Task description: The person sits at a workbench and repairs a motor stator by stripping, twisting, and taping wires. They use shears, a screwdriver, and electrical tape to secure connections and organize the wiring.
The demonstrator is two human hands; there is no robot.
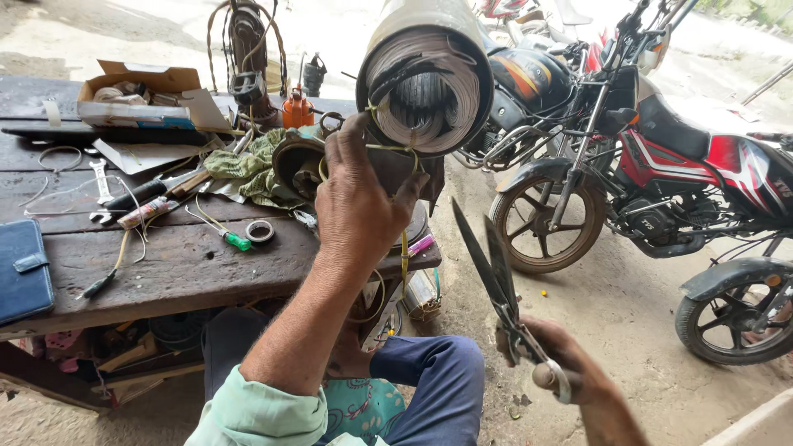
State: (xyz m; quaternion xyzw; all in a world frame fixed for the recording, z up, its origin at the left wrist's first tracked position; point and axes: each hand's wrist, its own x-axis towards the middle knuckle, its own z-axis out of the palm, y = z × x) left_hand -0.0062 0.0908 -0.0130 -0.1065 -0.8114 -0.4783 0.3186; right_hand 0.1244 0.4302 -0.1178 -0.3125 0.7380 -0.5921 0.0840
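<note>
One left hand is pinching a yellow tie at the mouth of one cylindrical coil, raised above the surface. One right hand is gripping one pair of scissors, blades nearly shut. Two motorcycles are standing on the dirt floor.

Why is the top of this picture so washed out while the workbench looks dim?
Head view: daylight overexposes the ground behind the red motorcycle; the dark wooden workbench sits in shade; the grey cylindrical wire coil at the left hand looms large; the long dark scissors in the right hand look sharp.
</note>
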